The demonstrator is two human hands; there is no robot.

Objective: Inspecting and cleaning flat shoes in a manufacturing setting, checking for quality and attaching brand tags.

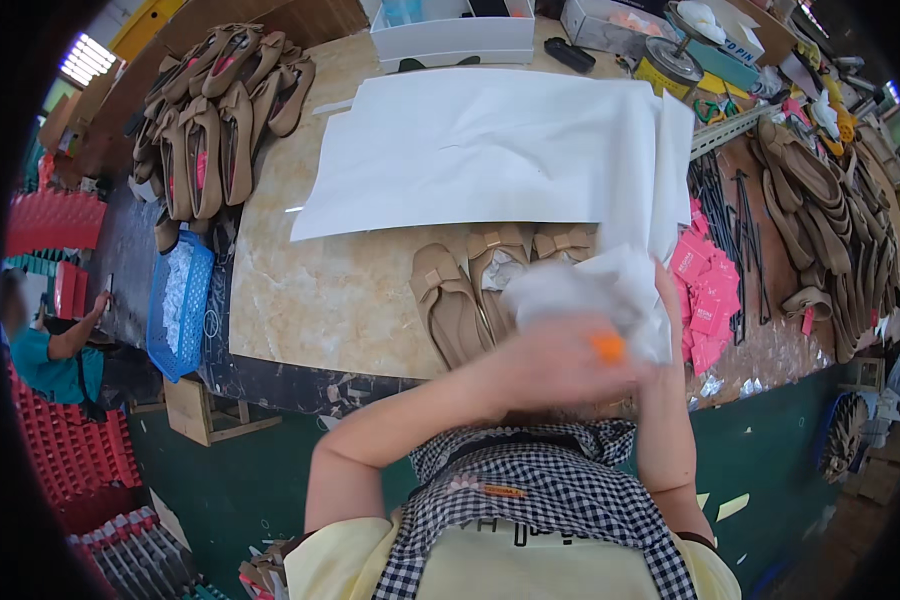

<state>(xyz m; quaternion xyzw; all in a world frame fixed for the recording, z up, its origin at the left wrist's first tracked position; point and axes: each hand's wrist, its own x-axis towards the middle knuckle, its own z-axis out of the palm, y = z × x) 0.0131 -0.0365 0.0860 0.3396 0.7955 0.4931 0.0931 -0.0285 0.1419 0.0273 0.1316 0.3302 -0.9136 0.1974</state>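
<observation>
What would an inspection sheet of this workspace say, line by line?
Surface: tan marbled tabletop, darker along its front edge.
Job's things: crumpled white paper at the hands; beige bow shoes alongside; large white sheets behind.
Clutter: pink tags, left shoe pile, right shoe pile.
Hands: left hand blurred; right hand by the paper; grips unclear.
Cables: nothing seen.
Surroundings: blue basket, green floor, co-worker at left.
</observation>
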